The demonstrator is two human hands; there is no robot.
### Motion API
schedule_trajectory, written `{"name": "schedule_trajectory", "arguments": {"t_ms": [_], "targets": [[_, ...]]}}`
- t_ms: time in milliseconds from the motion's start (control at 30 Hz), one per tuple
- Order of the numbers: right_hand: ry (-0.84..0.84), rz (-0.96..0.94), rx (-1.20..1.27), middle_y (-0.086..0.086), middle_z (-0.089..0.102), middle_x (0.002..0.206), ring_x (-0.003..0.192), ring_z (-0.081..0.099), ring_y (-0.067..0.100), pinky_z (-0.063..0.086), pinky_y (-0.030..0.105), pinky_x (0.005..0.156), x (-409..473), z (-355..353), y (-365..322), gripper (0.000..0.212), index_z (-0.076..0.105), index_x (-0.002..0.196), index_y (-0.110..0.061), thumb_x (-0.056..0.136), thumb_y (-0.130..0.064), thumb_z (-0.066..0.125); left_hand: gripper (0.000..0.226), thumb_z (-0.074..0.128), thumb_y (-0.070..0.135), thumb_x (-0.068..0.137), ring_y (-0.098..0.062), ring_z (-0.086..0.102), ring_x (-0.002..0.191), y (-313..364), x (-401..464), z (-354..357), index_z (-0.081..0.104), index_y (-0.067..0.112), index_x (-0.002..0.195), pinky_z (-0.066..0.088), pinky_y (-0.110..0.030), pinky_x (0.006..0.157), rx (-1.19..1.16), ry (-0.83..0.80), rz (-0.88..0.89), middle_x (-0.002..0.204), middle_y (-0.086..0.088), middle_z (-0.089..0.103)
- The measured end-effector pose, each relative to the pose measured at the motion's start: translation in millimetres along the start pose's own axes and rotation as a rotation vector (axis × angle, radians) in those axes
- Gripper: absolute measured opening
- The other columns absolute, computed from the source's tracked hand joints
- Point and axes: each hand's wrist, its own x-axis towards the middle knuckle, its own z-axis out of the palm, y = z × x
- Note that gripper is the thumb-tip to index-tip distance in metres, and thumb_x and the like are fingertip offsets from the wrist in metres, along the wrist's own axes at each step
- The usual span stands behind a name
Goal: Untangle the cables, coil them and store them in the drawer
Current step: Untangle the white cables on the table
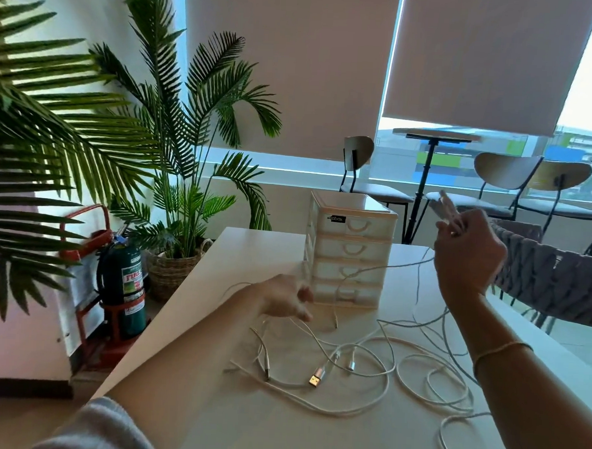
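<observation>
I am in the untangling step: my right hand [468, 254] is raised above the tabletop [243, 427], fingers curled round one end of a white cable [402, 262], which runs down from it in a slack line toward the heap. My left hand [283, 301] hovers low in front of the drawer unit [349, 251], fingers spread loose and apart, holding nothing that I can see. Nothing looks coiled yet, and all four drawers appear closed. The cables [359, 365] lie on the tabletop in front of the unit, thin, white and limp, looped over one another, with a gold USB plug [315, 380] and several smaller plugs showing among them. Next, I judge, I must lift the held cable clear while my left hand pins or parts the loops it crosses; pulling hard could tighten the snarl.
</observation>
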Motion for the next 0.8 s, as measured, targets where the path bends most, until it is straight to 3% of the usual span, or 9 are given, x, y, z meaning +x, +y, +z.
{"name": "schedule_trajectory", "arguments": {"t_ms": [67,167,300,400,500,600,667,800], "targets": [[-0.082,-0.056,-0.031,0.019,0.066,0.077,0.069,0.062,0.033,0.045,0.035,0.06,-8.1,9.9,-0.2,0.017,0.06,0.084,-0.005,0.089,-0.022,0.058,0.037,0.066,0.006,0.082,-0.011,0.057,0.094,-13.9,-7.3,-7.1,0.06,0.007,0.119,0.043,-0.016,0.081,-0.004,-0.157,-0.023,0.106,-0.002,0.063],[-0.234,-0.084,-0.042,0.018,0.065,0.071,0.068,0.062,0.038,0.044,0.037,0.06,-25.8,20.9,-6.4,0.022,0.06,0.08,-0.009,0.087,-0.031,0.061,0.038,0.061,-0.005,0.081,-0.002,0.047,0.069,-24.9,-17.2,-12.0,0.06,0.001,0.119,0.037,-0.004,0.055,0.04,-0.363,-0.091,0.08,0.003,0.053],[-0.461,0.009,-0.109,0.017,0.067,0.083,0.078,0.062,0.036,0.042,0.033,0.065,-43.4,28.6,-17.4,0.023,0.061,0.084,-0.013,0.083,-0.035,0.063,0.033,0.073,0.01,0.074,-0.007,0.05,0.074,-35.4,-23.1,-6.1,0.07,0.014,0.107,0.038,-0.012,0.058,0.185,-0.299,-0.127,0.087,-0.001,0.058],[-0.857,0.069,-0.412,0.013,0.064,0.094,0.081,0.057,0.027,0.043,0.03,0.068,-44.2,30.5,-16.3,0.032,0.064,0.097,-0.009,0.08,-0.036,0.068,0.026,0.075,0.013,0.074,-0.01,0.047,0.073,-40.7,-21.9,0.1,0.073,0.012,0.099,0.035,-0.015,0.056,0.198,-0.25,-0.109,0.073,0.001,0.056],[-1.182,0.043,-0.615,0.002,0.052,0.071,0.071,0.05,0.016,0.041,0.024,0.059,-47.8,29.6,-15.0,0.028,0.062,0.09,-0.009,0.082,-0.036,0.066,0.022,0.072,0.018,0.077,-0.013,0.054,0.081,-38.4,-21.3,-2.1,0.072,0.013,0.099,0.042,-0.025,0.067,0.191,-0.204,-0.059,0.081,-0.001,0.064],[-1.239,0.116,-0.441,0.0,0.041,0.063,0.055,0.039,0.01,0.033,0.019,0.051,-48.7,30.1,-16.6,0.033,0.044,0.063,-0.018,0.091,-0.032,0.052,0.019,0.068,0.019,0.083,-0.01,0.058,0.086,-30.9,-24.8,-15.1,0.07,0.012,0.1,0.044,-0.025,0.084,0.011,0.007,0.035,0.096,-0.003,0.068],[-1.184,0.178,-0.258,0.002,0.038,0.061,0.05,0.034,0.012,0.029,0.022,0.045,-48.5,29.1,-19.3,0.033,0.045,0.066,-0.021,0.095,-0.035,0.045,0.005,0.063,0.015,0.087,-0.012,0.059,0.082,-23.6,-27.4,-21.9,0.065,0.014,0.09,0.047,-0.031,0.088,-0.287,0.183,0.068,0.088,0.001,0.066],[-1.178,0.544,0.362,-0.002,0.037,0.05,0.034,0.027,0.006,0.022,0.015,0.033,-52.9,28.2,-31.0,0.022,0.052,0.082,-0.007,0.094,-0.026,0.051,0.007,0.051,0.014,0.094,-0.015,0.061,0.07,-2.5,-25.4,-24.6,0.055,0.012,0.088,0.053,-0.035,0.077,-0.87,0.403,0.033,0.081,-0.003,0.063]]}}
